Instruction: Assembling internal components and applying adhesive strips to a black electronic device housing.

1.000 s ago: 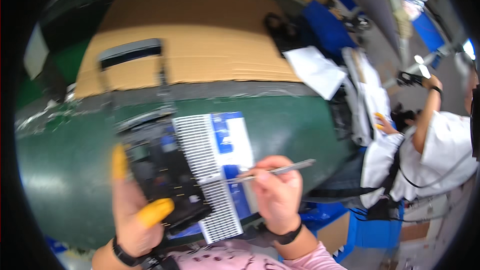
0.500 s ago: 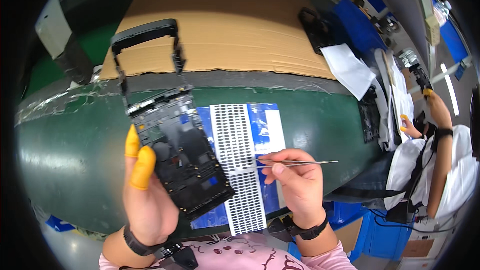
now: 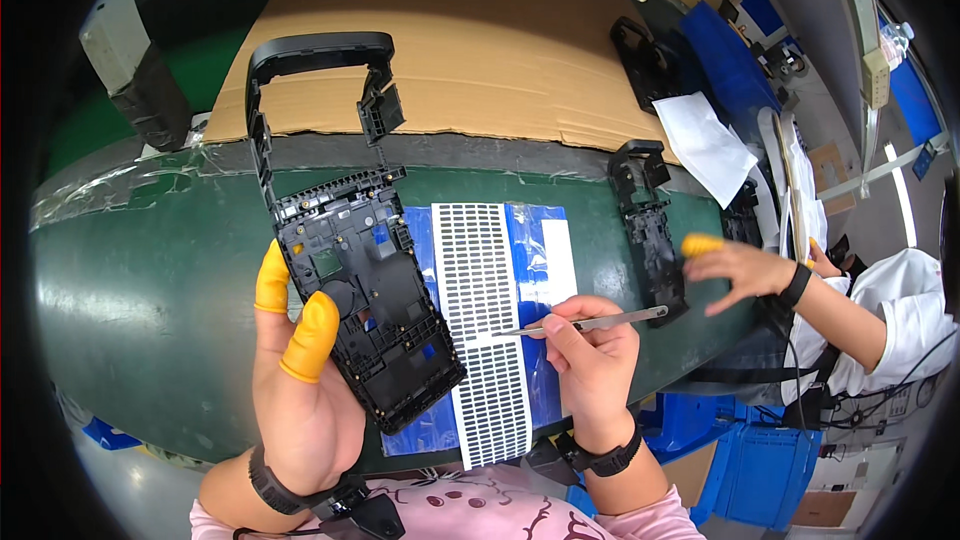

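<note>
on the green conveyor belt (image 3: 150, 270), the black plastic phone frame (image 3: 365, 290) lies tilted in the left hand (image 3: 300, 380), which grips its edge with yellow-capped fingers (image 3: 310, 335). just right of the frame lies a white perforated sticker sheet on blue backing (image 3: 485, 310). the right hand (image 3: 590, 360) pinches thin metal tweezers (image 3: 590, 322), tip on that sheet. compared with half a second ago, the tweezers' tip has dropped onto the sheet. further right, a co-worker's hand (image 3: 745, 270) hovers spread beside another black frame (image 3: 650, 230).
</note>
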Available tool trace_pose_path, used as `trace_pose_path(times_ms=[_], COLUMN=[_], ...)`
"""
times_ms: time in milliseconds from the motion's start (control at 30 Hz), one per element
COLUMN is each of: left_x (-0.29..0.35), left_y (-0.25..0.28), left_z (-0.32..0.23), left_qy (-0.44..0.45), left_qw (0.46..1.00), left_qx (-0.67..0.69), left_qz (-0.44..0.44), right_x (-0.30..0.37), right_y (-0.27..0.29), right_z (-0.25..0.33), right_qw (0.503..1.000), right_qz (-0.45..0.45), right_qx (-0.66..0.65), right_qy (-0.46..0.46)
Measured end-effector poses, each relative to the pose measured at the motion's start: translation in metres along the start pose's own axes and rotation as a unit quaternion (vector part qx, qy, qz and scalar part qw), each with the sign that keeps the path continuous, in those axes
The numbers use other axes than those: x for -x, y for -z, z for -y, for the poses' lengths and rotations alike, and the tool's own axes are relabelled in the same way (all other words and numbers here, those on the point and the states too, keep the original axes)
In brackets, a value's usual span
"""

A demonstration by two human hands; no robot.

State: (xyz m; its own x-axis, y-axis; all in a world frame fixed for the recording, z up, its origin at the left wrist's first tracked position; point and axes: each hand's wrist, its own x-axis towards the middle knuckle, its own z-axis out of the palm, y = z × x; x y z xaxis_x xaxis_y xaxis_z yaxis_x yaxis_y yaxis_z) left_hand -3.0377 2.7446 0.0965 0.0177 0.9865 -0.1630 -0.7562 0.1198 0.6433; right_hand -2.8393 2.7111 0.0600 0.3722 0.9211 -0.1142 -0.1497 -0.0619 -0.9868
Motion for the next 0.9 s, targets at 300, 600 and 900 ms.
trace_pose_path(times_ms=[300, 600, 900], left_x=[0.003, 0.01, 0.014], left_y=[-0.003, -0.002, 0.001], left_z=[0.005, 0.012, 0.011], left_qy=[0.062, 0.18, 0.194], left_qw=[0.998, 0.98, 0.977], left_qx=[0.028, 0.068, 0.056], left_qz=[0.006, 0.044, 0.067], right_x=[0.0, 0.043, 0.039], right_y=[0.007, -0.038, -0.043], right_z=[0.006, 0.05, 0.028], right_qw=[0.998, 0.992, 0.987], right_qz=[0.022, 0.002, 0.086], right_qx=[-0.057, -0.063, -0.112], right_qy=[-0.021, 0.105, 0.079])
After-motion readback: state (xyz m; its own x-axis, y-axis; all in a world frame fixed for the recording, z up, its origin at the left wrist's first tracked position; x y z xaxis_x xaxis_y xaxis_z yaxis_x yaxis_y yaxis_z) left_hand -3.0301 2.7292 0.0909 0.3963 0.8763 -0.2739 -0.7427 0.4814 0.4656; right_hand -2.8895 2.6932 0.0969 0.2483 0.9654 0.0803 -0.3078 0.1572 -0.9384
